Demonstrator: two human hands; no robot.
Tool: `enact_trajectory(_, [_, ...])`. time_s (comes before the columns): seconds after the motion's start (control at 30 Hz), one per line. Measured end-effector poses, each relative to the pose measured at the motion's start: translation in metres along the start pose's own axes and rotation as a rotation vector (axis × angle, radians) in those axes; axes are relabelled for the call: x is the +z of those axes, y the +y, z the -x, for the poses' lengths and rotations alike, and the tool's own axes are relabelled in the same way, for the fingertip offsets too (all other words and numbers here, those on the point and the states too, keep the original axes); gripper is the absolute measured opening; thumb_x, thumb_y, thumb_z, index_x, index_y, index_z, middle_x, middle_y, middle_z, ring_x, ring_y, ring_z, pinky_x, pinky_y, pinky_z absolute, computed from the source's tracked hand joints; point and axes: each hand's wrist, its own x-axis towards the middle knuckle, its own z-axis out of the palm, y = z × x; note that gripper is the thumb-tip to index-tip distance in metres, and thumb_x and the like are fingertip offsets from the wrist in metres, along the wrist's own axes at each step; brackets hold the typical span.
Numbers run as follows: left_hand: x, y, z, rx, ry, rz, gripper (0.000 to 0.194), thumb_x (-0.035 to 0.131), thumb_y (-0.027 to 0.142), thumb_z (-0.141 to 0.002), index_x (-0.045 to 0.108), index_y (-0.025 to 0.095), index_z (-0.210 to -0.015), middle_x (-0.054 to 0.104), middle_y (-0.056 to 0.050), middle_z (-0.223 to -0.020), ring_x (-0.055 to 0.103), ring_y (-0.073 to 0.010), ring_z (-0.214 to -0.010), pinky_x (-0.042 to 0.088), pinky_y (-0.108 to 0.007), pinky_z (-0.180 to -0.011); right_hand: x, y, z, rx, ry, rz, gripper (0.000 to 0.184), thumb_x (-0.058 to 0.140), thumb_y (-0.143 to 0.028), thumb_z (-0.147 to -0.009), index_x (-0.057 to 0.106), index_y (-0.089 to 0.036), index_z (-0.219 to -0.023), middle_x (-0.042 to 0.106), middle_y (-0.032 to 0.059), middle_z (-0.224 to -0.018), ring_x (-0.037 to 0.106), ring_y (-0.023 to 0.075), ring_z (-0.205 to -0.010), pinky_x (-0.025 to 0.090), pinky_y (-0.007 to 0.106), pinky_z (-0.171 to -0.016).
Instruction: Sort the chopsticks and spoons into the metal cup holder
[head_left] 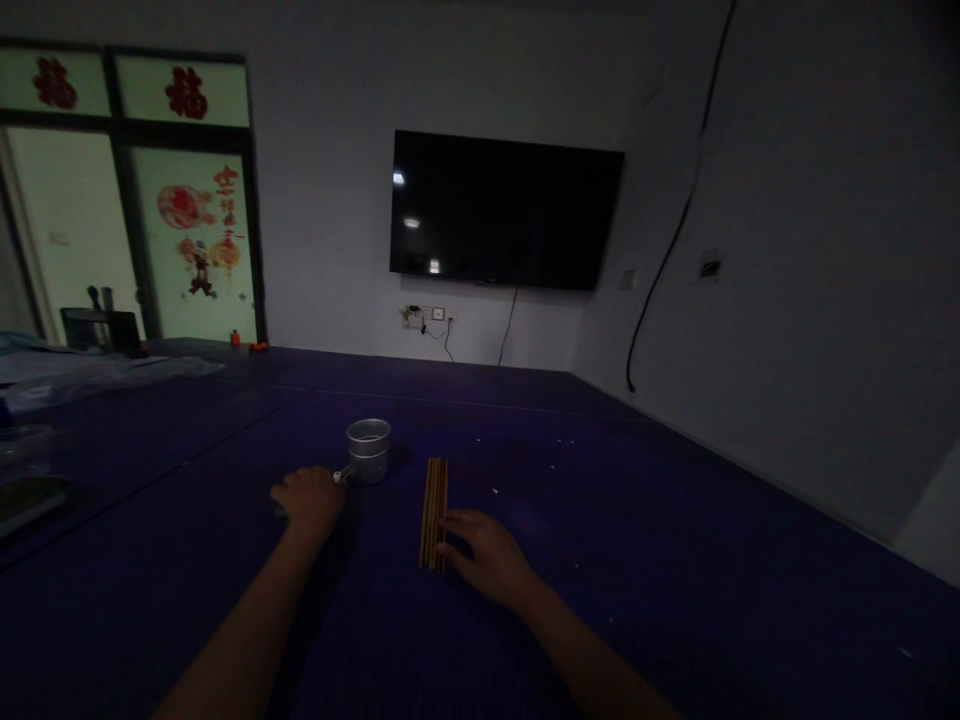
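A silvery metal cup (368,452) stands upright on the dark blue tabletop, with a thin wire-like piece at its left side. My left hand (309,500) lies palm down just left of the cup, its fingers curled over the end of that piece; the grip itself is hidden under the hand. To the right of the cup, several thin wooden sticks that look like chopsticks (430,515) lie side by side, pointing away from me. My right hand (487,555) is at their right edge, thumb and fingers apart, the fingertips touching or nearly touching the outermost stick.
Small white scraps (495,491) dot the table (712,580) on the right. Clear plastic sheeting (112,378), a transparent container (26,450) and a dark box (101,328) are at the left. Small orange items (235,338) sit by the far edge, below a wall-mounted television (506,210).
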Motion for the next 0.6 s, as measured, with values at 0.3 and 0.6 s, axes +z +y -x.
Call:
enact_trajectory(0.3, [0.0061, 0.0023, -0.0026, 0.062, -0.037, -0.02, 0.037, 0.035, 0.021, -0.08, 0.067, 0.009, -0.094, 0.062, -0.022, -0.101, 0.054, -0.0327, -0.095, 0.034, -0.041, -0.075, -0.0027, -0.003, -0.0008, -0.006, 0.003, -0.03, 0.031, 0.05, -0.033, -0.085, 0.062, -0.021, -0.112, 0.061, 0.0075, -0.117, 0.057, 0.0206, -0.106, 0.043, 0.035, -0.091])
enact_trajectory(0.6, [0.0032, 0.0037, -0.0017, 0.093, -0.058, 0.039, 0.039, 0.032, 0.016, -0.078, 0.067, 0.007, -0.092, 0.063, -0.024, -0.098, 0.055, -0.0344, -0.094, 0.033, -0.044, -0.074, -0.0028, -0.0036, -0.0008, -0.012, 0.008, -0.015, 0.031, 0.05, -0.034, -0.086, 0.063, -0.02, -0.11, 0.061, 0.0085, -0.116, 0.057, 0.0209, -0.106, 0.043, 0.034, -0.091])
